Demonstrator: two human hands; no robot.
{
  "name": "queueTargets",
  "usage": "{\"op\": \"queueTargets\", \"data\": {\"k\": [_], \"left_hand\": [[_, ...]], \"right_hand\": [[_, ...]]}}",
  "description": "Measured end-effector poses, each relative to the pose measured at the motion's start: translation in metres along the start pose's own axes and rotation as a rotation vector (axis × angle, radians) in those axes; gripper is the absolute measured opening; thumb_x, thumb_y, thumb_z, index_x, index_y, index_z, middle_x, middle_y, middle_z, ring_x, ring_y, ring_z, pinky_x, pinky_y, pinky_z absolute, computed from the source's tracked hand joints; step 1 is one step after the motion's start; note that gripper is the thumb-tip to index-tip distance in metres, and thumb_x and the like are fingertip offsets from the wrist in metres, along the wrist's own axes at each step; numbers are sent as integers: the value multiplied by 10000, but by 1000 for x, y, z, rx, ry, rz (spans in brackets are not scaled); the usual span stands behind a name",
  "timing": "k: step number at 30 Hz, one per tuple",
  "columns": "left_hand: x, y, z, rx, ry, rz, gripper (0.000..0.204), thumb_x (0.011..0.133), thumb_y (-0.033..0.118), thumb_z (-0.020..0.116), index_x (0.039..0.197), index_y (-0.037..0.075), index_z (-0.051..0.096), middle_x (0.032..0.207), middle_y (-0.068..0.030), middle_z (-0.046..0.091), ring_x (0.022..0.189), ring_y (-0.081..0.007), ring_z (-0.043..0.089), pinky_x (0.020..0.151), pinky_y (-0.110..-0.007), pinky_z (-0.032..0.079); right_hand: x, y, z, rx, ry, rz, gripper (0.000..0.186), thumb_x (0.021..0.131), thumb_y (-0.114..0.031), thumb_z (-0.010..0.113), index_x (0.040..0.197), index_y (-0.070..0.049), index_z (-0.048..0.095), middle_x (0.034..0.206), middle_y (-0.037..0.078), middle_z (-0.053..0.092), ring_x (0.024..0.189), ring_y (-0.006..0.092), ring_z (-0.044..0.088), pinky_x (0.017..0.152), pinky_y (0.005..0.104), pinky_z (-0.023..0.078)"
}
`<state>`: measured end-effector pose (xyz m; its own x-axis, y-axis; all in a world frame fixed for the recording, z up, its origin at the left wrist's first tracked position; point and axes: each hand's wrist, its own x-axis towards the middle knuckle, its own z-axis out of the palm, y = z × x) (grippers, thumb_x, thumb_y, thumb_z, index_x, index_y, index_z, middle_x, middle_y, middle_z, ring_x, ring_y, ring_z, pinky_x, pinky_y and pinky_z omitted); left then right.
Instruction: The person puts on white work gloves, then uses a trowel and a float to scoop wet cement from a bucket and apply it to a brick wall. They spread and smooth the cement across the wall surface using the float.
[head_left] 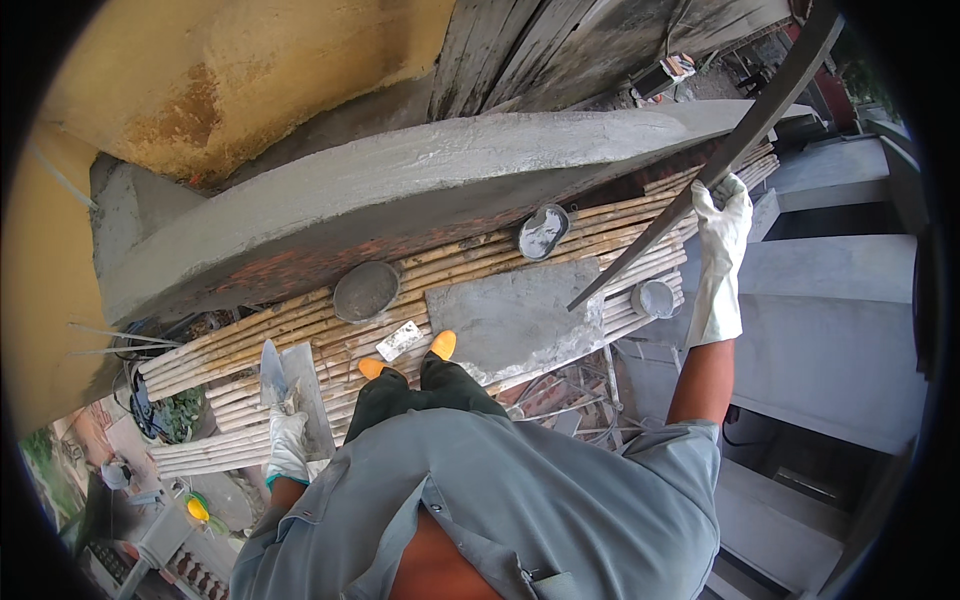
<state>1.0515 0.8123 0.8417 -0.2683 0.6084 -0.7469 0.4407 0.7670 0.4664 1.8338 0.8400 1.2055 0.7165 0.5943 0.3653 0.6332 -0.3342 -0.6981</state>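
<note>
Long bar, a single one, slants across the upper right, its lower end over one grey slab; whether the two touch I cannot tell. Of two gloved hands, the right hand has its fingers wrapped about the bar. The left hand has its fingers closed round one trowel, tip pointing up and away; one flat board is just beside it, and I cannot tell whether it is gripped too. Two yellow-toed shoes are near one white block. Three containers rest on one bamboo platform: one round dark bowl, one oval pan, one pale bucket right of the slab.
</note>
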Motion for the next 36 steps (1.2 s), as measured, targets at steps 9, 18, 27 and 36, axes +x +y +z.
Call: {"op": "queueTargets", "data": {"k": [9,18,27,36], "left_hand": [[-1,38,14,53,-4,51,488,761,21,775,1225,2,625,986,-112,716,847,-231,688,751,-384,557],[-4,60,47,98,-37,61,492,759,11,768,1229,1,623,998,-113,715,853,-224,685,750,-383,556],[10,74,86,259,-113,234,511,740,18,762,1227,18,608,1047,-81,700,886,-195,646,792,-353,535],[-13,106,124,312,-137,270,502,785,37,777,1257,6,610,1077,-100,719,936,-224,674,857,-374,549]], "right_hand": [[11,129,-7,-50,123,153,287,888,-169,837,1066,16,710,901,48,740,802,131,663,781,302,551],[31,212,18,-131,19,208,298,842,-158,858,1046,2,710,875,57,750,765,139,666,743,321,549],[43,292,101,15,-174,289,283,842,-42,843,1081,15,703,921,53,749,805,125,674,763,288,557],[37,305,135,102,-205,291,296,844,-42,841,1082,36,683,925,79,758,811,146,691,774,313,569]]}}
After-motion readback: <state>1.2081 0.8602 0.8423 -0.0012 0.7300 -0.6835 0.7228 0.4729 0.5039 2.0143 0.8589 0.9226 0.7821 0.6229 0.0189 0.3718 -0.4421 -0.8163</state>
